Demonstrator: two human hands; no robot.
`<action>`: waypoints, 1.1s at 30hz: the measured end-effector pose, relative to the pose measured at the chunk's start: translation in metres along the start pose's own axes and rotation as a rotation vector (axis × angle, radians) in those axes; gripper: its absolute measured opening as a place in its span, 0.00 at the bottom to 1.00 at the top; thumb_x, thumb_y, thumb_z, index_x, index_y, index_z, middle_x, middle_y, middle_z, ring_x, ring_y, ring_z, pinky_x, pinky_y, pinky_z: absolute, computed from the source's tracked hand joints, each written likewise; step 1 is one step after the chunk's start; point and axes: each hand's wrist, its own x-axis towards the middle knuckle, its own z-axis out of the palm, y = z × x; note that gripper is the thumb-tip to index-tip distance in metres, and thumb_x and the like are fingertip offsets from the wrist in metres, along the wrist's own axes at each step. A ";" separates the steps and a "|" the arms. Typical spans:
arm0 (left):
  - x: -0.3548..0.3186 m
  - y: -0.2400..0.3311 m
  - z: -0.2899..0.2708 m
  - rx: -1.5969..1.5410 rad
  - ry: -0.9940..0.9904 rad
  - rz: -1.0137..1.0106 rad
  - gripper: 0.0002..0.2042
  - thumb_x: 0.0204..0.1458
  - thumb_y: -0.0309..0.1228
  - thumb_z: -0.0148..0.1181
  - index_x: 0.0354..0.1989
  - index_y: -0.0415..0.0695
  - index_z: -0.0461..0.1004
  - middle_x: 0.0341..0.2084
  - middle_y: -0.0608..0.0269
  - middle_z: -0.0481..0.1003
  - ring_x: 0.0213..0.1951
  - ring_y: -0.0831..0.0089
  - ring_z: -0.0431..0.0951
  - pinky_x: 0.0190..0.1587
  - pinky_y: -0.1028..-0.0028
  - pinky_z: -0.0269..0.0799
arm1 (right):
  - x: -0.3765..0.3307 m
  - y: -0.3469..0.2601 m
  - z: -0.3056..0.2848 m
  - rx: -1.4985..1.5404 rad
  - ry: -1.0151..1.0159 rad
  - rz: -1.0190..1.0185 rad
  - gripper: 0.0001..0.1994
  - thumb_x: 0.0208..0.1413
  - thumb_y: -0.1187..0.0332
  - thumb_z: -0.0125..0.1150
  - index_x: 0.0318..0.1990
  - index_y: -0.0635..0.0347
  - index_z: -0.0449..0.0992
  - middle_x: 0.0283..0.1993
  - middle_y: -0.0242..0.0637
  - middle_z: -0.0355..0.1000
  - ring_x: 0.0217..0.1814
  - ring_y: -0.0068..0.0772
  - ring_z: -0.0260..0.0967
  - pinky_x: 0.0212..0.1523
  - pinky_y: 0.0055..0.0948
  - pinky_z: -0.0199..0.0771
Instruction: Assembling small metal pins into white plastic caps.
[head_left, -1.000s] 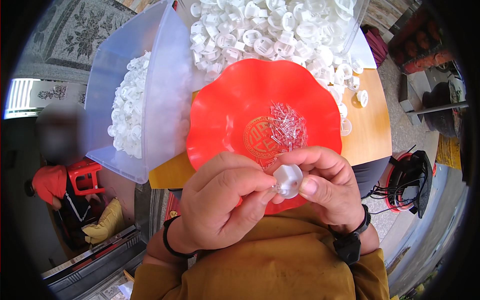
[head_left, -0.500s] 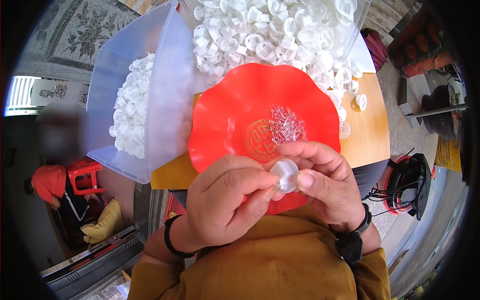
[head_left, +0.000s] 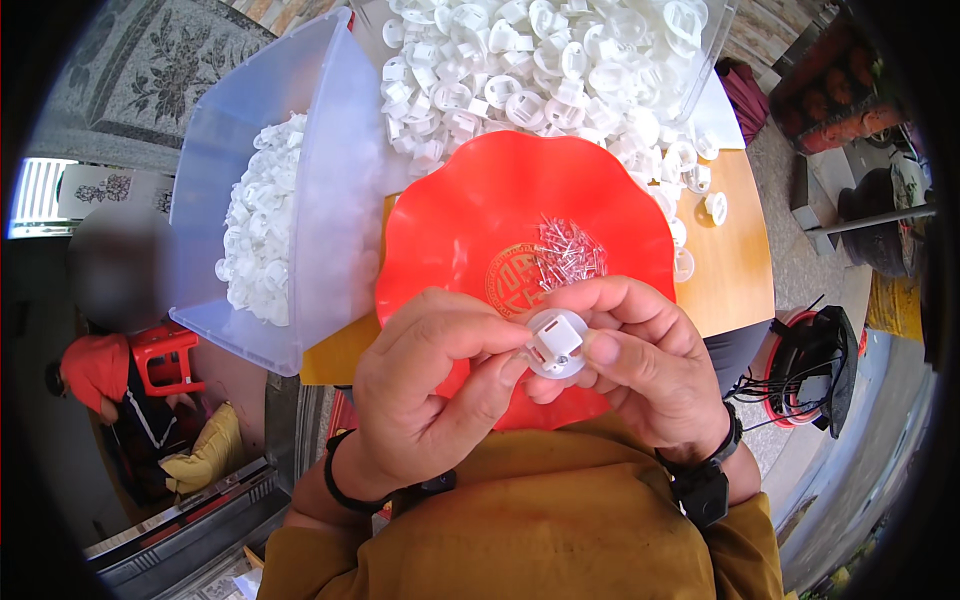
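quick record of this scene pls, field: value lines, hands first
right hand: right hand pinches a round white plastic part with a raised block
left hand: left hand has its thumb and forefinger tips at the part's left edge
below hands: red scalloped dish holding small clear pins
left: translucent plastic bin with a heap of white parts
beyond dish: larger pile of white plastic parts
surface: wooden table

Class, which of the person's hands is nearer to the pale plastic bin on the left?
Left. The left hand is apart from the bin, to its right and lower in the picture; the right hand is farther right, beyond the left one.
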 end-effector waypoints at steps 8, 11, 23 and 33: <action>-0.008 -0.003 0.007 -0.165 0.011 -0.244 0.09 0.50 0.21 0.57 0.39 0.35 0.69 0.31 0.59 0.70 0.30 0.77 0.70 0.34 0.79 0.67 | -0.001 0.004 0.000 0.004 0.051 -0.018 0.15 0.59 0.72 0.51 0.53 0.66 0.66 0.46 0.44 0.71 0.44 0.34 0.73 0.47 0.32 0.75; -0.009 -0.004 0.011 -0.254 0.018 -0.260 0.08 0.49 0.20 0.58 0.38 0.34 0.70 0.29 0.60 0.71 0.28 0.78 0.72 0.30 0.80 0.69 | -0.002 0.006 -0.004 0.024 0.048 -0.027 0.15 0.59 0.71 0.51 0.53 0.66 0.66 0.47 0.44 0.71 0.44 0.34 0.73 0.47 0.32 0.75; -0.007 0.007 0.017 -0.573 -0.009 -0.443 0.10 0.52 0.21 0.55 0.43 0.34 0.66 0.33 0.61 0.73 0.32 0.81 0.74 0.33 0.82 0.69 | -0.005 0.008 -0.007 0.059 0.035 -0.024 0.15 0.60 0.73 0.49 0.54 0.66 0.67 0.48 0.41 0.71 0.45 0.28 0.71 0.50 0.28 0.72; -0.008 0.010 0.024 -0.453 -0.022 -0.452 0.09 0.48 0.17 0.57 0.38 0.36 0.69 0.30 0.65 0.73 0.28 0.84 0.72 0.29 0.85 0.68 | 0.004 0.007 0.007 -0.028 0.255 -0.047 0.14 0.62 0.63 0.47 0.40 0.66 0.73 0.35 0.34 0.73 0.36 0.19 0.68 0.37 0.20 0.69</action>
